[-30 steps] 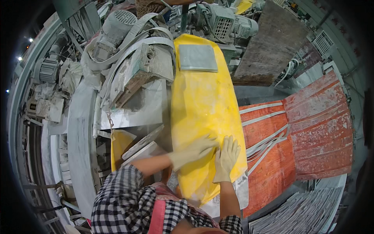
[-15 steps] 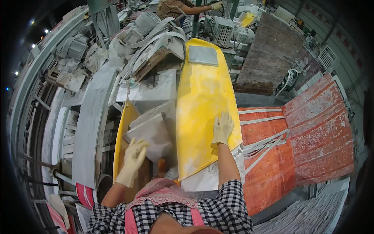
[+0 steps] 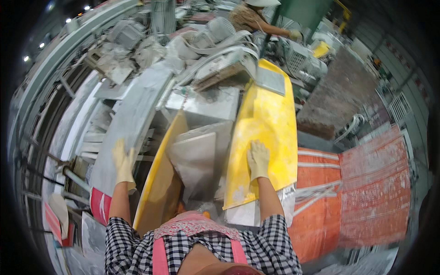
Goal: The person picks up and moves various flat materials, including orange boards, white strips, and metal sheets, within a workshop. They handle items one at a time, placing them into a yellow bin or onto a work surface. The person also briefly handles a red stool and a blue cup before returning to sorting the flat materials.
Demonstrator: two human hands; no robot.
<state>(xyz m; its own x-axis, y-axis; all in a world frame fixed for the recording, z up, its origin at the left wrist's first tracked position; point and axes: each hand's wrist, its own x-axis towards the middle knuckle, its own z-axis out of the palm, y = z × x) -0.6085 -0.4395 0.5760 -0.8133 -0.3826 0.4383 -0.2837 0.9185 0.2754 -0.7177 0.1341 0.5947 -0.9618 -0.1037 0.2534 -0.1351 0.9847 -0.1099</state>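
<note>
My right hand (image 3: 258,158), in a pale rubber glove, lies flat with fingers stretched on a long yellow-covered board (image 3: 277,119). A grey square tile (image 3: 271,81) rests at the board's far end. My left hand (image 3: 123,161), gloved alike and slightly blurred, is spread over the near part of a long grey belt-like surface (image 3: 130,105); whether it touches is hard to tell. Between my arms, grey tiles (image 3: 195,153) lean upright in a gap beside a yellow upright panel (image 3: 158,165). Neither hand holds anything.
Beyond the board sit dusty motors (image 3: 220,30) and a person (image 3: 250,18) reaching rightward. At right are an orange-red sheet (image 3: 318,206) with white straps and a brown upright panel (image 3: 337,91). Metal rails (image 3: 50,68) run along the left.
My left hand has moved left, from above the gap to the grey belt-like surface. My right hand stays flat on the yellow board. The view has shifted and tilted, and the person behind shows more.
</note>
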